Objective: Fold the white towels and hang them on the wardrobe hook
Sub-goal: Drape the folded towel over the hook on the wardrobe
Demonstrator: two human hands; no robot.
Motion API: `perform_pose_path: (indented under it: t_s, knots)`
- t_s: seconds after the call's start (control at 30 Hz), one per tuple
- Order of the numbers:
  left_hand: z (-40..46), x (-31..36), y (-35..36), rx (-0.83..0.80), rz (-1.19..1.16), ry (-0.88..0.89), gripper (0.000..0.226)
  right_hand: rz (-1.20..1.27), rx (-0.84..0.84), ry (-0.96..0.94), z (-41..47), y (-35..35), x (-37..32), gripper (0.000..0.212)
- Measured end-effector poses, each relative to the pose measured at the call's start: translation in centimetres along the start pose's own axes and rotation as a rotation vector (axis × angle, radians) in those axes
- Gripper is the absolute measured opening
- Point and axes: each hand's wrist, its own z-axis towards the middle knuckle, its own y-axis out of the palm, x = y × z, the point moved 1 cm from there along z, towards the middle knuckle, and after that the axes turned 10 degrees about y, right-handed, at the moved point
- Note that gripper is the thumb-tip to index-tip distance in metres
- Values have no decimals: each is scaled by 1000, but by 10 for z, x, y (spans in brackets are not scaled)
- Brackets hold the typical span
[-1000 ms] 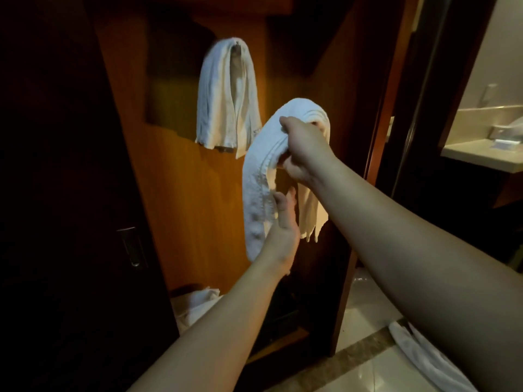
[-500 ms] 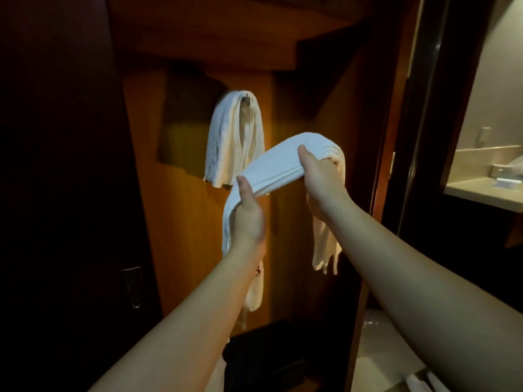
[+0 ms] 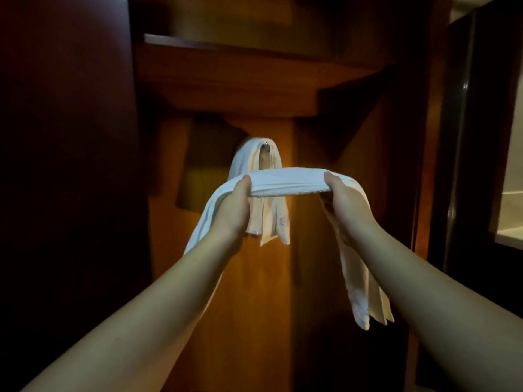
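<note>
I hold a folded white towel point(image 3: 285, 181) stretched level between both hands, in front of the wardrobe's back panel. My left hand point(image 3: 233, 209) grips its left part, with one end trailing down past my forearm. My right hand point(image 3: 346, 202) grips the right part, and that end hangs down below my wrist. Just behind and above it, another white towel point(image 3: 249, 157) hangs on the small metal hook point(image 3: 266, 143). The held towel covers the middle of the hung one.
A wooden shelf point(image 3: 226, 77) juts out above the hook. The dark wardrobe door point(image 3: 65, 165) stands at the left and a dark door frame point(image 3: 458, 165) at the right. A pale bathroom counter point(image 3: 509, 239) shows at the far right edge.
Both hands rose and spread apart, pulling the towel from a drooping loop into a level band in front of the hung towel. The view tilted up, so the floor dropped out of sight.
</note>
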Motion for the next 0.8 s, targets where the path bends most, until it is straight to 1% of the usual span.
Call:
perform_pose_path:
  t_s: [0.03,0.1,0.17,0.23,0.3,0.33,0.4,0.43,0.5,0.53,0.6,0.63,0.67,0.7,0.77,0.8]
  knots:
    - [13,0,-1,9,14,6,21,-28,-12,-16,12,2,-1,47]
    - [46,-6,-3,21,35,15,35,-49,-71,-37,37,6,-6,66]
    - [76,-10,-4,20,59,23,48,-42,-163,-70,64,10,-10,69]
    - [109,-17,-4,5,106,47,52,-36,-228,-114,95,16,-15,65]
    - [138,-19,-3,-8,139,76,48,-41,-279,-163,130,26,-21,59]
    - [155,-20,-3,-9,133,102,42,-50,-298,-188,148,33,-25,61]
    - [182,-19,2,-19,141,107,39,-70,-315,-219,183,47,-33,74]
    - [197,-20,4,-36,172,111,44,-68,-329,-223,200,54,-36,80]
    - [223,-20,5,-27,189,85,65,-64,-359,-228,234,68,-42,91]
    - [236,-20,7,-42,193,65,71,-70,-362,-230,249,74,-44,97]
    - [260,-21,9,-84,226,47,75,-91,-377,-227,287,87,-45,104]
    - [269,-22,11,-61,206,35,74,-106,-379,-223,304,93,-44,103]
    - [281,-25,12,-65,200,62,75,-111,-379,-207,318,99,-44,101]
    - [292,-27,15,-80,201,55,83,-113,-380,-191,335,106,-42,100]
    - [314,-29,21,-59,239,22,109,-102,-410,-164,366,117,-39,107]
    - [334,-39,19,-53,209,45,117,-105,-433,-158,379,122,-38,110]
